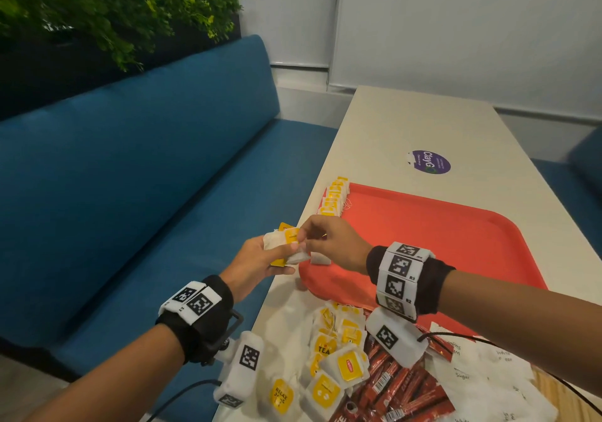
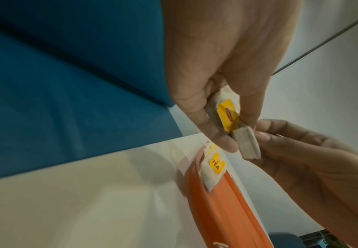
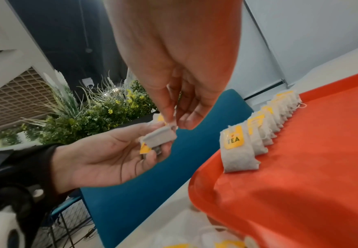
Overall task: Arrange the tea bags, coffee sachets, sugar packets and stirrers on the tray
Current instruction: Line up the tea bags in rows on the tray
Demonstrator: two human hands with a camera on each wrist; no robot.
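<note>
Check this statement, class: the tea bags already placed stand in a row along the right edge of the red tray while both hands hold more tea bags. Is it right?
Not quite. The row of tea bags stands along the left edge of the red tray, as the head view shows. The rest holds: the left hand and right hand hold more tea bags.

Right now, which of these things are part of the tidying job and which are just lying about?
Part of the job:
left hand
right hand
held tea bags
tea bag row
red tray
loose tea bags
coffee sachets
sugar packets

Just there:
purple sticker
blue bench
plants
</note>
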